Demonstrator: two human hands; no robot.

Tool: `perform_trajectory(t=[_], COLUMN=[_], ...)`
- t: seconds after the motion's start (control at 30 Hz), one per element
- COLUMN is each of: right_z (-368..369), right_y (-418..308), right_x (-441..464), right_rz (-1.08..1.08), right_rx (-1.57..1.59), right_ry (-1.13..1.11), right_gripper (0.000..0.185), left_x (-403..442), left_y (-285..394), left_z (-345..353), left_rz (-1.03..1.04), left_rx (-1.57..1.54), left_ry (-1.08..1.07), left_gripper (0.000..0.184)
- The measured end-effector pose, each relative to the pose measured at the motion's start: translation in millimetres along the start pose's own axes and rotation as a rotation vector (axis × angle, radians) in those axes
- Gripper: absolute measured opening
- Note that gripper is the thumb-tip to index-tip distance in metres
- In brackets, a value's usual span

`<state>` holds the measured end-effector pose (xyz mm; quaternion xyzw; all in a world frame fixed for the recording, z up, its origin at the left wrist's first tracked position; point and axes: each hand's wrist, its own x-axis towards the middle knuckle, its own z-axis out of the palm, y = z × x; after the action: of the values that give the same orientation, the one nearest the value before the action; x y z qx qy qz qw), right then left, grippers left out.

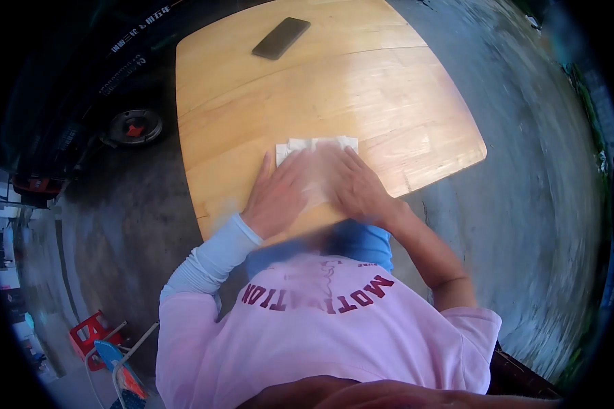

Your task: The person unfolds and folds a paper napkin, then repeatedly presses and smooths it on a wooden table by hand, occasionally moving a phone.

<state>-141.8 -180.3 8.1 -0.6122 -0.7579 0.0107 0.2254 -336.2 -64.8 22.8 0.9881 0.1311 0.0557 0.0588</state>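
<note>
A flat white sheet (320, 143), folded tissue or thin cloth, lies on the wooden table (252, 102) close to its near edge. My left hand (276, 194) rests flat over the sheet's left part, fingers stretched forward. Over the right part lies my right hand (355, 184), also flat with fingers extended. The inner sides of both hands and the sheet's middle are smeared by motion. Most of the sheet is hidden under the hands.
A dark smartphone (282, 38) lies near the table's far edge. On the floor at lower left stand a red plastic stool (92, 339) and a blue folding chair (112, 358). A dark vehicle with a wheel (135, 127) is at the left.
</note>
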Motion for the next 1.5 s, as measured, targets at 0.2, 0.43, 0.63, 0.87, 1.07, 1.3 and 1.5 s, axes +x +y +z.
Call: perform_trajectory(t=[0.2, 0.43, 0.63, 0.87, 1.07, 1.3, 1.5], right_z=[-14.6, -4.5, -21.2, 5.6, -34.2, -28.8, -36.3], right_y=[-34.0, 85.5, 181.3, 207.3, 181.8, 177.7, 173.5], right_x=[-33.8, 20.2, 86.0, 97.6, 104.4, 104.9, 105.5], right_rz=[0.055, 0.042, 0.290, 0.415, 0.487, 0.428, 0.433], right_rx=[0.078, -0.152, -0.148, -0.065, 0.060, -0.040, -0.007], right_ry=[-0.100, -0.060, -0.096, 0.110, -0.009, 0.048, 0.017], right_gripper=[0.055, 0.055, 0.054, 0.056, 0.061, 0.060, 0.054], left_x=[-24.7, 93.4, 226.1, 290.0, 299.3, 304.8, 314.0], left_y=[16.2, -37.8, -77.0, -174.1, -211.3, -194.1, -200.1], left_z=[-12.7, 10.8, 34.7, 1.8, 12.0, 0.3, 11.1], left_rz=[0.086, 0.073, -0.015, -0.404, -0.732, -0.763, -0.781], left_rx=[-0.088, -0.054, -0.088, -0.044, -0.100, -0.028, 0.022], left_ry=[-0.120, 0.030, 0.035, 0.363, 0.272, 0.271, 0.269], left_gripper=[0.061, 0.057, 0.058, 0.070, 0.087, 0.075, 0.077])
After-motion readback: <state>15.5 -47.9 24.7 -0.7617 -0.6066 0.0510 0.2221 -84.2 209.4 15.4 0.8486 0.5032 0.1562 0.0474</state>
